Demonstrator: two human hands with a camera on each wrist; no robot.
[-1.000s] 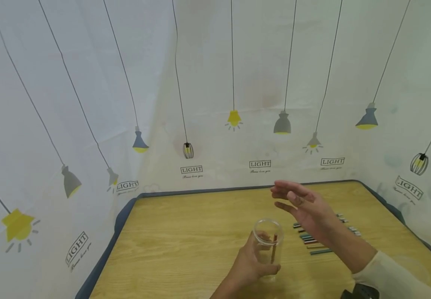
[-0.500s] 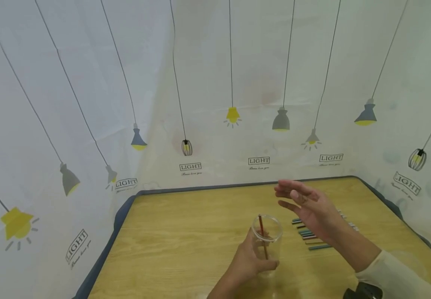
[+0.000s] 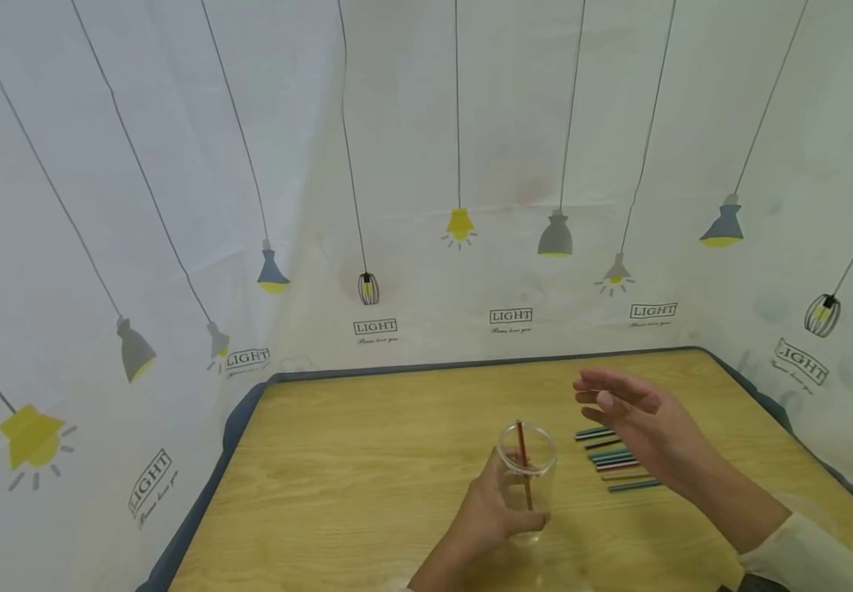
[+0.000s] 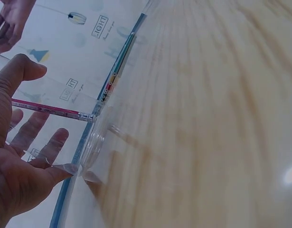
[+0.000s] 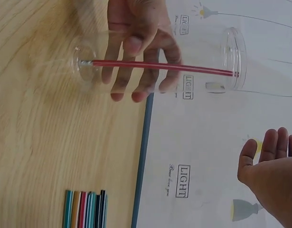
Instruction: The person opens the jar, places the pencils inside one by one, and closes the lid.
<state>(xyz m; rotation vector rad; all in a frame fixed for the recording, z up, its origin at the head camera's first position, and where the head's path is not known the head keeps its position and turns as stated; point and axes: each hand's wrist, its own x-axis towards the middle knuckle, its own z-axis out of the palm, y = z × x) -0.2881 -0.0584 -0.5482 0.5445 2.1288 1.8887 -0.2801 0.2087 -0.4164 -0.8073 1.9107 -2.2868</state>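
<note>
At left, your left hand [image 3: 487, 508] holds a transparent cup [image 3: 542, 485] over the near part of the bench [image 3: 367, 460]. Within it one red pencil [image 3: 523, 446] stands slightly tilted, its metal-banded end at the base, its other end at the rim, no finger upon it. The step in hand appears to be the filling of the cup. To the right, loose pencils [image 3: 610, 456] lie side by side on the bench; the next move probably calls for you to lower your right hand [image 3: 648, 415] to this row and pinch one, the cup held steady meanwhile.

Pose, in the same order: your left fingers and thumb curl round the cup's wall, its mouth facing upward; whether its base meets the bench cannot be told with certainty. Your right hand hangs raised above the bench, in the head view partly covering the row, its fingers loosely extended, thumb apart, pinching nothing.
</note>
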